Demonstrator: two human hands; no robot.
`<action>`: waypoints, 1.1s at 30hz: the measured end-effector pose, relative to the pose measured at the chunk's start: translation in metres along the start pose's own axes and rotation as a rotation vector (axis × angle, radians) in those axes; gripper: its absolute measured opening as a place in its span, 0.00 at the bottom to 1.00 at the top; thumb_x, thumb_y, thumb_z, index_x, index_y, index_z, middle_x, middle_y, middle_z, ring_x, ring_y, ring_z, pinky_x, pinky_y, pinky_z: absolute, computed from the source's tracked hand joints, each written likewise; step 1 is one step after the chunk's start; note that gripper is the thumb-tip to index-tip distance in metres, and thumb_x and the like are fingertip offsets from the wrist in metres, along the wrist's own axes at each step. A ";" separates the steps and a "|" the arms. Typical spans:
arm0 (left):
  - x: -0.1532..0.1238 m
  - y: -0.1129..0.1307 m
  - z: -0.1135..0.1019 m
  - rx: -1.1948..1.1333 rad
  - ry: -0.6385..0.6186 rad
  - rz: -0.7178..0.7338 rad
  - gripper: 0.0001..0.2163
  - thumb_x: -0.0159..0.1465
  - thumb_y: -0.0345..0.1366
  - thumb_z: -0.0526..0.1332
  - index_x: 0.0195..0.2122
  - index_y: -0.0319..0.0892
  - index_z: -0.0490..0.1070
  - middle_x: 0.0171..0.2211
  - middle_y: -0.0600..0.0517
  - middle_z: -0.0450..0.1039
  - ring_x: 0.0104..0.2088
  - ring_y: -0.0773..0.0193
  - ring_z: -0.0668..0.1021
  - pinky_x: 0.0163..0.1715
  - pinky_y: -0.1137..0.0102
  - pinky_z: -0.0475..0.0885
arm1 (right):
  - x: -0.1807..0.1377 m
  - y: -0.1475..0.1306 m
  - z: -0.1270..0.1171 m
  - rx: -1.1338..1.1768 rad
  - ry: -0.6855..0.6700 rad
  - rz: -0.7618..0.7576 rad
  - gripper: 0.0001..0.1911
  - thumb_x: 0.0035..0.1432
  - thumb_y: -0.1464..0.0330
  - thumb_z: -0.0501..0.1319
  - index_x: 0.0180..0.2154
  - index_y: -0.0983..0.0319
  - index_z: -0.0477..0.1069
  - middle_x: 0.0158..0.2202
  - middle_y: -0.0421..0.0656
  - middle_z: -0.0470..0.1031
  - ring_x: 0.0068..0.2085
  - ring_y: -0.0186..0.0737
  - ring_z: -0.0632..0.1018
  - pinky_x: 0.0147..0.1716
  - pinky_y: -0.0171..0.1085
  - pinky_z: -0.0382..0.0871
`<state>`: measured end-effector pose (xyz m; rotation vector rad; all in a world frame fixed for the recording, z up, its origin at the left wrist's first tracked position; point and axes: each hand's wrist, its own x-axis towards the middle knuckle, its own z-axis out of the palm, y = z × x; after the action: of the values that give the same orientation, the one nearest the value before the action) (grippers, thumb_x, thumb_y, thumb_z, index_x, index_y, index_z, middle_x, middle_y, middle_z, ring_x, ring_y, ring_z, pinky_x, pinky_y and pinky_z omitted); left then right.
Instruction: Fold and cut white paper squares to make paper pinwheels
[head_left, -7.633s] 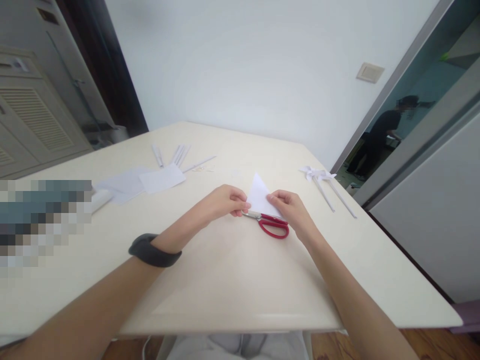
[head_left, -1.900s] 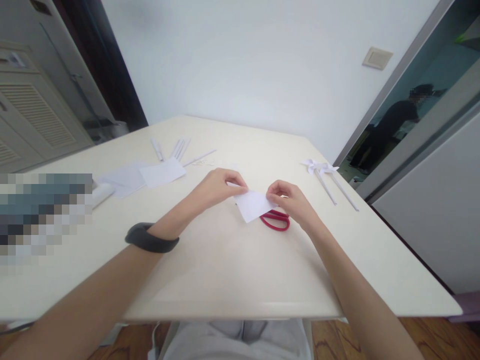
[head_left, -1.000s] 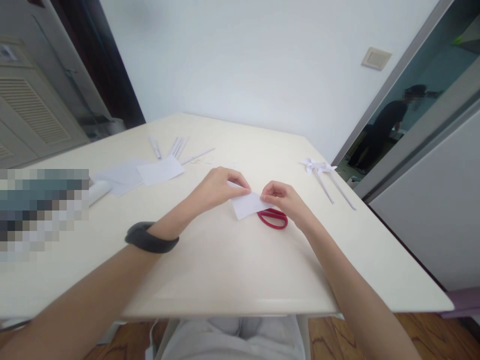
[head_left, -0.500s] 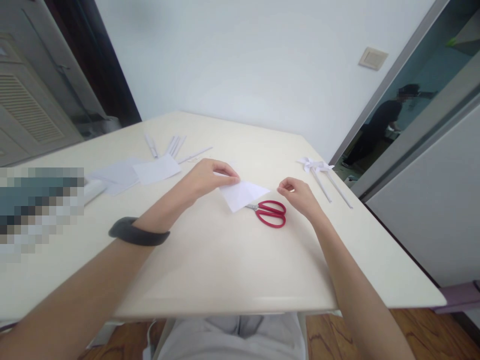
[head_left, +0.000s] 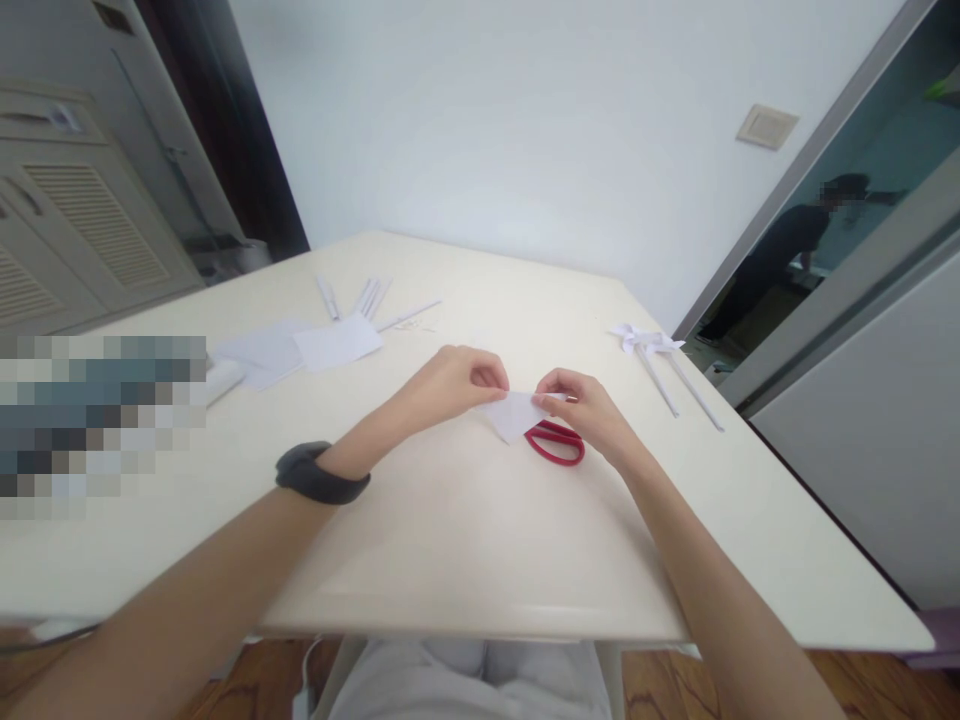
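Note:
A small sheet of white paper (head_left: pixel 513 418) is held up over the table between my two hands, its lower corner pointing toward me. My left hand (head_left: pixel 459 385), with a black band on the wrist, pinches the paper's left side between thumb and fingers. On the right side, my right hand (head_left: pixel 581 408) grips it the same way. Red-handled scissors (head_left: pixel 559 445) lie on the table just under my right hand; the paper and fingers hide their blades and part of the handles.
White paper sheets (head_left: pixel 337 343) and several rolled paper sticks (head_left: pixel 370 297) lie at the left back of the table (head_left: pixel 450 540). Two paper pinwheels (head_left: pixel 646 340) on sticks rest at the right. A person (head_left: pixel 787 240) is visible beyond the doorway.
My right hand has moved left and taken hold of the paper, which only my left hand held before. The paper now covers more of the scissors. The view has shifted slightly.

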<state>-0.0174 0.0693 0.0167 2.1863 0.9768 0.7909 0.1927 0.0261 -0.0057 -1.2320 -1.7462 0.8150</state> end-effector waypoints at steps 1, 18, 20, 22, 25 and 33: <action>-0.001 0.001 0.002 0.017 -0.006 0.009 0.04 0.55 0.36 0.62 0.28 0.44 0.76 0.28 0.53 0.79 0.33 0.59 0.79 0.33 0.69 0.71 | 0.000 0.000 0.000 -0.007 0.003 -0.005 0.03 0.54 0.68 0.60 0.29 0.60 0.71 0.29 0.38 0.72 0.31 0.38 0.73 0.32 0.37 0.67; -0.007 0.016 0.008 -0.016 -0.062 0.020 0.06 0.58 0.36 0.60 0.28 0.43 0.75 0.25 0.55 0.77 0.28 0.64 0.77 0.27 0.73 0.66 | -0.003 -0.010 0.000 0.084 -0.028 0.016 0.03 0.54 0.68 0.61 0.29 0.60 0.70 0.30 0.37 0.70 0.32 0.36 0.70 0.31 0.35 0.62; -0.006 0.017 0.008 -0.024 -0.073 0.017 0.06 0.57 0.36 0.60 0.27 0.43 0.75 0.24 0.55 0.76 0.27 0.65 0.76 0.26 0.73 0.65 | -0.003 -0.011 -0.005 0.109 -0.063 0.048 0.04 0.53 0.68 0.62 0.29 0.61 0.70 0.28 0.37 0.68 0.30 0.35 0.68 0.29 0.35 0.59; -0.005 0.017 0.008 -0.035 -0.084 0.016 0.06 0.57 0.36 0.61 0.27 0.42 0.75 0.24 0.55 0.76 0.27 0.65 0.76 0.26 0.74 0.65 | -0.003 -0.012 -0.012 0.131 -0.109 0.080 0.06 0.52 0.66 0.64 0.28 0.61 0.70 0.26 0.36 0.67 0.29 0.34 0.67 0.27 0.35 0.57; -0.004 0.015 0.009 -0.049 -0.096 0.013 0.06 0.56 0.37 0.62 0.26 0.42 0.75 0.24 0.55 0.76 0.27 0.65 0.76 0.25 0.74 0.65 | -0.002 -0.011 -0.025 0.163 -0.177 0.121 0.08 0.51 0.64 0.66 0.27 0.62 0.71 0.25 0.36 0.66 0.28 0.34 0.66 0.28 0.35 0.56; -0.002 0.008 0.001 -0.096 -0.081 -0.015 0.07 0.57 0.39 0.62 0.26 0.41 0.74 0.25 0.54 0.77 0.28 0.63 0.77 0.26 0.74 0.66 | 0.000 0.009 -0.055 0.265 -0.063 0.153 0.09 0.56 0.64 0.63 0.27 0.61 0.71 0.29 0.38 0.66 0.34 0.36 0.69 0.41 0.38 0.63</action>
<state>-0.0141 0.0628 0.0216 2.1091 0.8958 0.7220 0.2458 0.0308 0.0115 -1.1804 -1.5471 1.1466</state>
